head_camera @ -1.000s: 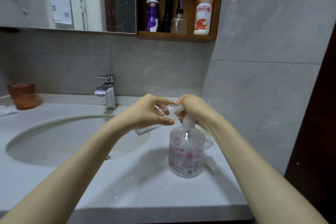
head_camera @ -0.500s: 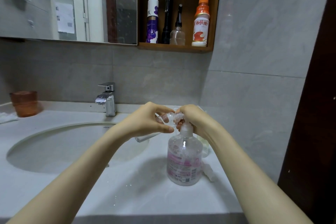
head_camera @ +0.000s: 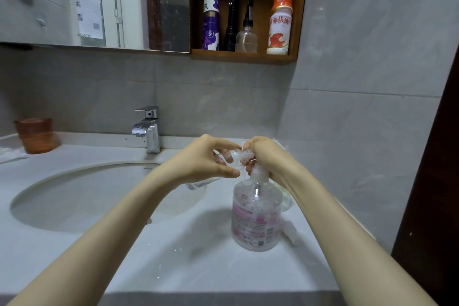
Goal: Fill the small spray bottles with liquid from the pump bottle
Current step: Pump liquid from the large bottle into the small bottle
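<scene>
Filling step at a bathroom counter. Left hand grips a small spray bottle, held on its side with its neck at the pump spout, apparently so that the liquid lands inside. Right hand curls over the head of the pump bottle, placed to press it. That bottle stands upright just right of the sink. Its pink label is unreadable. "ARROW" marks the sink rim, and the orange-capped bottle carries red Chinese characters.
</scene>
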### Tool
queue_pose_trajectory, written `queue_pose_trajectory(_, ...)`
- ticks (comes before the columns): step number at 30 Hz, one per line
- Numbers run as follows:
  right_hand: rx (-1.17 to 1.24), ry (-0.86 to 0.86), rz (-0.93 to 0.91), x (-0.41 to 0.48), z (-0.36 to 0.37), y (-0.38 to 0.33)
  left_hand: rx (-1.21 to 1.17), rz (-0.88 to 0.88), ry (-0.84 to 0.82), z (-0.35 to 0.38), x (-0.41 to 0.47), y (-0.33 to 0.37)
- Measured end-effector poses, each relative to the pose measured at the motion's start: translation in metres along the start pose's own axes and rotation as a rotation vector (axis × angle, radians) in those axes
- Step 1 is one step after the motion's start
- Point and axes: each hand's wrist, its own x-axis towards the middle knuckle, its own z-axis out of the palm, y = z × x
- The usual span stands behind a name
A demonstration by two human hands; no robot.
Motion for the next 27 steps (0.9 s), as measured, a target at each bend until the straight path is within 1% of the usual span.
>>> queue_pose_trajectory(4,0.007,0.025,0.005,0.000,0.001,-0.001,0.006,0.003,0.003,-0.001,0.000,0.001)
queue_pose_trajectory(6,0.027,0.030,0.039,-0.001,0.001,-0.002,0.009,0.006,-0.001,-0.001,-0.001,0.002)
queue_pose_trajectory(8,0.052,0.005,0.125,-0.006,0.001,-0.005,0.006,0.006,0.001,-0.002,-0.001,0.003)
queue_pose_trajectory(10,0.168,-0.029,0.228,-0.011,0.000,-0.008,0.004,0.004,0.003,-0.003,-0.002,0.003)
queue_pose_trajectory(11,0.223,-0.031,0.238,-0.012,-0.001,-0.009,0.005,0.002,0.003,-0.004,-0.002,0.003)
queue_pose_trajectory(12,0.233,-0.021,0.231,-0.011,-0.001,-0.009,0.007,0.001,0.001,-0.005,-0.002,0.003)
queue_pose_trajectory(17,0.104,0.009,0.202,-0.007,-0.001,-0.013,0.011,0.007,0.007,-0.006,-0.003,0.002)
queue_pose_trajectory(21,-0.089,-0.015,0.192,-0.004,0.001,-0.018,0.003,0.007,0.011,-0.005,-0.002,0.001)
queue_pose_trajectory(25,0.020,0.027,0.082,-0.002,-0.001,-0.011,-0.004,0.011,0.013,-0.005,0.000,0.001)
queue_pose_trajectory(27,0.013,0.021,0.045,-0.002,-0.001,-0.007,0.010,0.018,0.011,-0.005,0.002,0.001)
